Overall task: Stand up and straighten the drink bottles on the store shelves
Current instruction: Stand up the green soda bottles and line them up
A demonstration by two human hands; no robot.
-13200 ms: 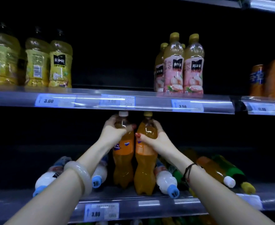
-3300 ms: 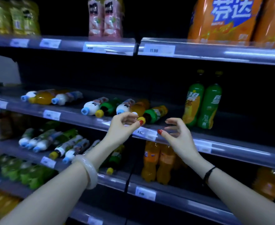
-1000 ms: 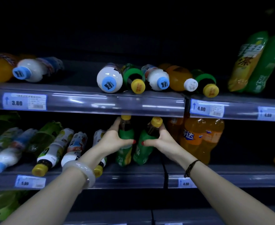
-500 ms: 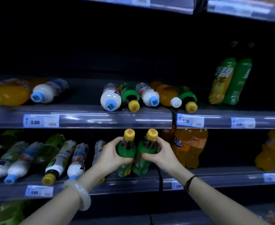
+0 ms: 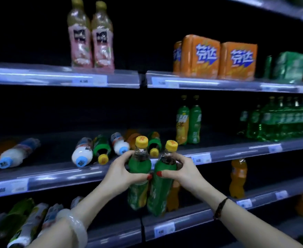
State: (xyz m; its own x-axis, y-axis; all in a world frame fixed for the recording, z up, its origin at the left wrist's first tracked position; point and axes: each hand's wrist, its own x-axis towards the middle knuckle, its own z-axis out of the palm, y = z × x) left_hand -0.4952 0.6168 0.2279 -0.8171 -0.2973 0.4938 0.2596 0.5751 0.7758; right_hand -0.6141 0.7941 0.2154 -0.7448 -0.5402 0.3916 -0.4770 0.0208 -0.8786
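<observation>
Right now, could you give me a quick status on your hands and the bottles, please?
Left hand shut on left green bottle. Right hand shut on right green bottle. Both lifted off shelf, touching. Fallen bottles behind.

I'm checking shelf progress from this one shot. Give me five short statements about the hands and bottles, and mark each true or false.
1. Each hand holds one green bottle with a yellow cap. True: left hand on the left green bottle, right hand on the right green bottle.
2. Both held bottles lie flat on a shelf. False: they are held upright, lifted.
3. Bottles lie on their sides on the middle shelf. True, for example the white bottle with a blue cap.
4. The two pink-label bottles have toppled. False: they stand upright.
5. The orange multipacks sit on the lowest shelf. False: upper shelf, right.
</observation>
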